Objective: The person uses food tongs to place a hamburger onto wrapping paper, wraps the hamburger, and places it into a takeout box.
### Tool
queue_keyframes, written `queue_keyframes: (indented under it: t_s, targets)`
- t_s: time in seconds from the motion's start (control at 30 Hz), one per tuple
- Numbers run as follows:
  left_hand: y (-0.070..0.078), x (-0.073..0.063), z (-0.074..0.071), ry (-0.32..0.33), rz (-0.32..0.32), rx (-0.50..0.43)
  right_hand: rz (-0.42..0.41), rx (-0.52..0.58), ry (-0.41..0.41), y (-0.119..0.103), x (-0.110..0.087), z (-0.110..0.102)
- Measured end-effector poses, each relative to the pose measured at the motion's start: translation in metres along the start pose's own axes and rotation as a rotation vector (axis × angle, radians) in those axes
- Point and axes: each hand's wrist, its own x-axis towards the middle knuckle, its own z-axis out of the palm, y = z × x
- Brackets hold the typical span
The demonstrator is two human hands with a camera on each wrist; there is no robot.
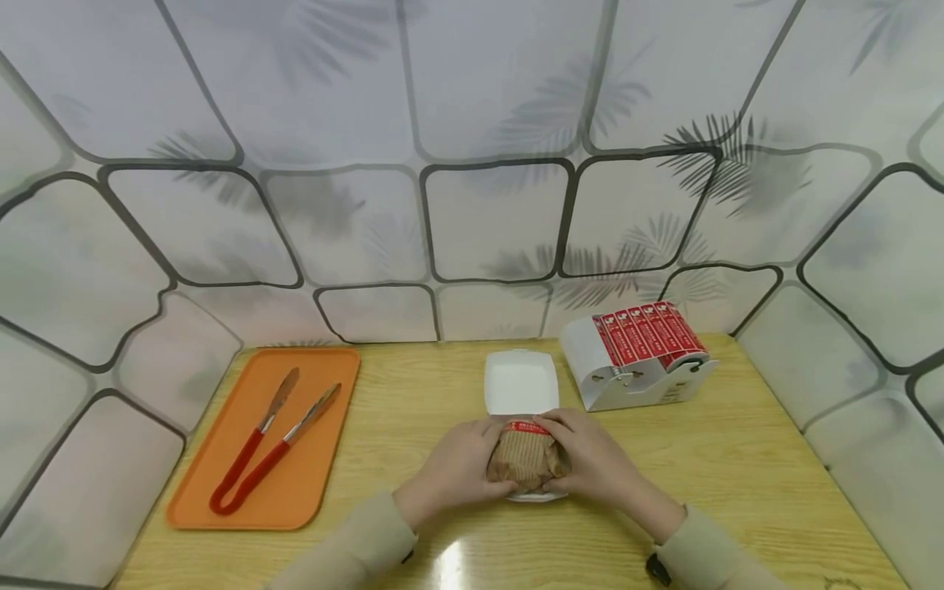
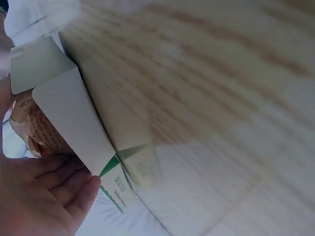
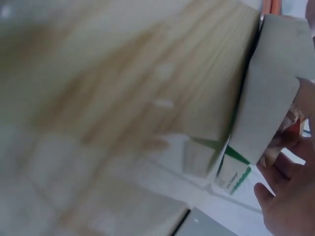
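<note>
A round, paper-wrapped burger in brown printed paper with a red band lies over the base of an opened white carton, lid tilted back behind it. My left hand holds its left side and my right hand its right, thumbs toward the near edge. The left wrist view shows the carton wall beside the wrapping, with fingers behind it. From the right wrist, the carton partly hides the burger and the fingertips there. A green-edged flap sticks out at its corner.
On the left lies an orange tray bearing metal tongs with red handles. A white box of red-printed packets stands at the back right. Patterned panels enclose the wooden table behind and at both sides.
</note>
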Motion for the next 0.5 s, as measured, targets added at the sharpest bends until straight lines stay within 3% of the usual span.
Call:
queue_keyframes:
  t_s: [0.1, 0.27, 0.37, 0.5]
  targets:
    - [0.002, -0.002, 0.000, -0.006, -0.024, 0.012, 0.006, -0.007, -0.024, 0.000, 0.000, -0.003]
    - [0.003, -0.005, 0.001, 0.013, -0.068, -0.008, 0.019, 0.104, -0.153, 0.001, -0.002, -0.021]
    - [0.000, -0.006, -0.002, -0.007, -0.076, -0.089, 0.012, 0.163, -0.213, 0.003, -0.001, -0.031]
    - [-0.009, -0.006, -0.013, -0.091, -0.044, -0.251, 0.003, 0.174, -0.235, 0.004, 0.003, -0.036]
